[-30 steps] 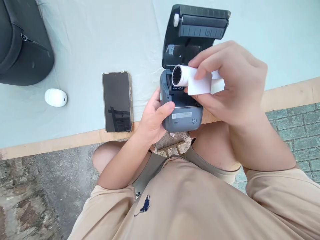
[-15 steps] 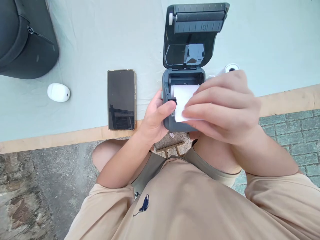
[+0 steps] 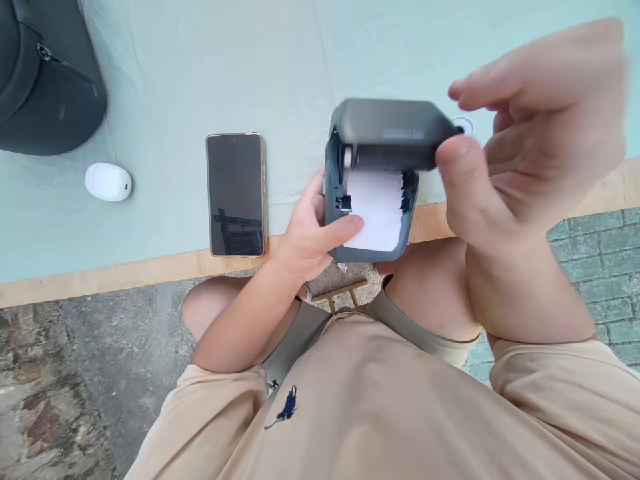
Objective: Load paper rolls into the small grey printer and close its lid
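Note:
A small dark grey printer (image 3: 370, 247) sits at the near edge of the table (image 3: 150, 267). White paper (image 3: 377, 207) lies across its open bay and over its front. My left hand (image 3: 313, 233) grips the printer's left side, thumb resting on the paper's edge. The printer lid (image 3: 393, 130) is tilted down, about halfway shut. My right hand (image 3: 530, 133) is at the lid's right end, thumb against its corner and fingers spread above it.
A phone (image 3: 236, 193) lies face up left of the printer. Farther left are a small white oval device (image 3: 108, 181) and a black bag (image 3: 45, 73). A white roll end (image 3: 463, 125) peeks out behind the lid. Paved ground lies below the table.
The paper roll went from my right hand into the printer bay. My right hand then rose to the lid, and the lid swung from fully open down to half shut.

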A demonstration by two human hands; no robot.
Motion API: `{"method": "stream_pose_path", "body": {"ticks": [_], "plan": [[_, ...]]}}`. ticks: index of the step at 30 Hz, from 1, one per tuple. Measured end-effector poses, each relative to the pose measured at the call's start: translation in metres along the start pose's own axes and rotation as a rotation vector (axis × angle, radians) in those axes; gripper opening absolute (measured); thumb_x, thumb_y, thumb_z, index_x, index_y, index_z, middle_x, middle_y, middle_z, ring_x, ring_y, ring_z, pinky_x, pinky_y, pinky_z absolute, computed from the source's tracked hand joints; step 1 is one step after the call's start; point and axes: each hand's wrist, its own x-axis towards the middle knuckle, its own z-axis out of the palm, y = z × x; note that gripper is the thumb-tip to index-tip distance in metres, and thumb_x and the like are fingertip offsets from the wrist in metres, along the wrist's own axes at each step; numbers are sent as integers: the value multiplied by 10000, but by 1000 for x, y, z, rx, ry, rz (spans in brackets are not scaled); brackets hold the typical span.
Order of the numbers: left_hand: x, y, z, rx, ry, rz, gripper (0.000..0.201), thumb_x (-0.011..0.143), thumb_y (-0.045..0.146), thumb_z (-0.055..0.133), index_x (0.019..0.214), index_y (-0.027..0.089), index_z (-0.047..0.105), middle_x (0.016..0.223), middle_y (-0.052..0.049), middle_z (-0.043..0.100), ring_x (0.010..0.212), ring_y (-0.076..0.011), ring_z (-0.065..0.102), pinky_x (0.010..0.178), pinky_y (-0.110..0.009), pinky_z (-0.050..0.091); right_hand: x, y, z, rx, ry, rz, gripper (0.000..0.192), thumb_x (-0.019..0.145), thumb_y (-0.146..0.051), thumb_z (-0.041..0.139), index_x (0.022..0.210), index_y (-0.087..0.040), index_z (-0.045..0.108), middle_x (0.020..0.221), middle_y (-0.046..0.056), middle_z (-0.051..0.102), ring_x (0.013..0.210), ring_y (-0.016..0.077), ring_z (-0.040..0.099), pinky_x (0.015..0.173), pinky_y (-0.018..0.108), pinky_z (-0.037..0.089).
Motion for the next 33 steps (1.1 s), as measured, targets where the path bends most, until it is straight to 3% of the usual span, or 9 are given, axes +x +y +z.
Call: {"method": "stream_pose_path", "body": {"ticks": [3,8,11,15,18,24,28,33], "plan": [[1,0,0,-24,10,5,454,779,373,793,1146,238,563,1126,-72,733,1080,-310,724,776,-355,612,1,5,4,-27,47,-262,134,834,-257,642,957,-293,681,923,21,636,928,170,618,804,377,544],[2,0,0,-98,4,40,412,796,388,764,1125,222,580,1188,-72,716,1255,-331,641,909,-389,620,1,6,8,-29,-79,-349,138,827,-194,627,940,-264,664,952,24,622,918,160,611,768,369,534],[2,1,2,-180,-13,74,437,818,522,713,1124,231,601,1157,-66,718,1364,-337,553,1038,-434,578,-1,-1,8,41,-34,-266,211,853,-266,615,1061,-269,647,1120,44,612,1059,179,615,801,361,545],[1,3,8,-177,40,92,379,835,498,702,1093,232,627,1111,-54,724,1426,-330,484,1085,-427,546,-4,-11,10,134,-213,-58,407,893,-401,574,1271,-262,516,1367,83,531,1243,208,562,663,292,494],[-1,3,11,-122,97,96,356,826,477,718,1086,251,626,1198,-55,700,1427,-337,480,1049,-406,560,-4,-14,11,156,-281,-7,416,883,-386,598,1263,-278,466,1357,66,536,1227,199,557,635,280,458],[-2,2,8,-65,70,63,418,786,420,766,1142,271,604,1261,-42,663,1405,-318,510,1056,-402,562,-5,-14,8,172,-310,98,386,815,-284,648,1149,-280,455,1345,49,517,1090,188,591,634,302,429],[-1,1,10,-83,96,65,455,802,469,749,1188,277,604,1235,-43,681,1452,-323,455,1088,-399,543,-5,-11,9,144,-292,77,391,812,-316,655,1154,-266,472,1315,50,546,1041,163,601,608,276,423],[3,2,14,-130,131,49,454,971,579,434,1118,222,673,1219,-45,696,1494,-319,395,1130,-469,510,-4,-7,10,59,-174,-46,311,871,-393,609,1145,-260,549,1379,66,559,1231,198,580,623,285,468]]}}
